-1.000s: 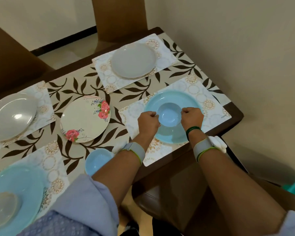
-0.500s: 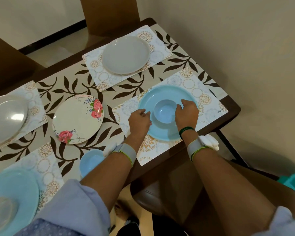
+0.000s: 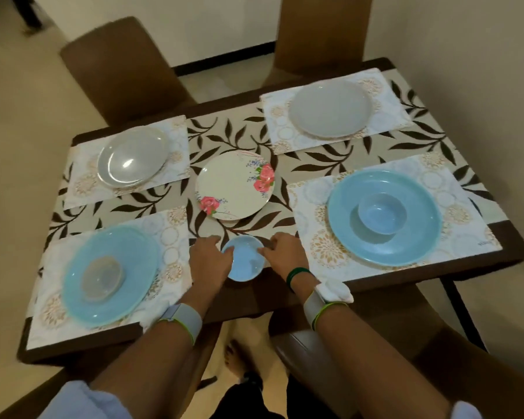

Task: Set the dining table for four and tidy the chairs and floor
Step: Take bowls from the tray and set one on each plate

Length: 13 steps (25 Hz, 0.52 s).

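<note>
Left hand (image 3: 210, 261) and right hand (image 3: 285, 252) flank the small blue bowl (image 3: 245, 263) at the table's (image 3: 510, 241) near edge. Fingers curl onto its rim, a pinch each side, I think, though blur softens them. Lift it level, clear the flowered plate (image 3: 235, 186), centre it on a grey plate (image 3: 330, 110).

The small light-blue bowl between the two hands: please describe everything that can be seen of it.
The small light-blue round bowl looks like smooth, glossy plastic. It stands upright and empty on the leaf-patterned table cover, close to the table's near edge. The left hand touches its left rim and the right hand its right rim; a firm grip cannot be confirmed.
</note>
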Motion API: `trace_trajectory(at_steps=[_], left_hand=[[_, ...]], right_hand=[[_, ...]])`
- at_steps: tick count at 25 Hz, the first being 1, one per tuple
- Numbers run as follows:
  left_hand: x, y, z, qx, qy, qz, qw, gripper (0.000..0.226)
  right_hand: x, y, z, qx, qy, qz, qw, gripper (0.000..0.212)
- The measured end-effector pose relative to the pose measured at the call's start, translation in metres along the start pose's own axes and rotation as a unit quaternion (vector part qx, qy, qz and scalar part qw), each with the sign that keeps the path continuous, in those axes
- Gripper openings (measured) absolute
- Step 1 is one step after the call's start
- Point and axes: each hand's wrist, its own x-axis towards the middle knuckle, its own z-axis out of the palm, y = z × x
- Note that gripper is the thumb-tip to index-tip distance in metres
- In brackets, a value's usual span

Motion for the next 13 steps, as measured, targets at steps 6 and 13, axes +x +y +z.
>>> trace_trajectory(at_steps=[6,13], left_hand=[[-0.011,-0.045,-0.007,-0.094,-0.044,-0.069,0.992,0.027],[-0.004,-0.035,-0.017,-0.081,-0.050,-0.033,0.995,0.011]], right_hand=[[-0.013,-0.017,0.031,-0.025,0.046,0.007,0.999,0.015],[-0.017,-0.036,0.030,-0.080,0.083,0.033,0.993,0.013]])
